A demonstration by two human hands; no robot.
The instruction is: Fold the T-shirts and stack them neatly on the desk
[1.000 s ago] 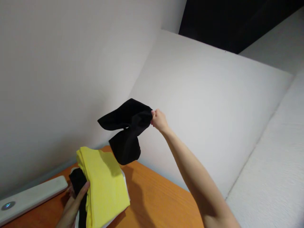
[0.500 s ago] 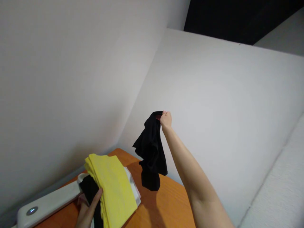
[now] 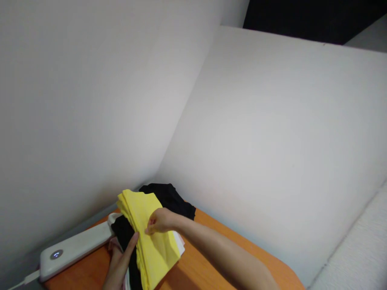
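A yellow folded cloth (image 3: 151, 253) lies on top of a stack with a black folded cloth (image 3: 123, 229), a white layer and a bit of pink under it. My left hand (image 3: 122, 259) grips the stack's near left side, thumb against the yellow edge and the other fingers hidden beneath. Over the top of the yellow cloth is my right hand (image 3: 161, 221), its fingers curled in a pinch at the fabric's surface. A crumpled black garment (image 3: 169, 197) rests behind the stack, in the corner, apart from my hands.
An orange wooden table (image 3: 211, 229) with a rounded right end stands against two pale walls. On the left lies a long white device (image 3: 77, 245) with a lit round button and a white cable (image 3: 26, 280). A dark opening (image 3: 302, 20) shows above the wall.
My right hand has let go of the black garment, which now lies at the back corner, and has come down left onto the yellow cloth. My left hand stays on the stack.
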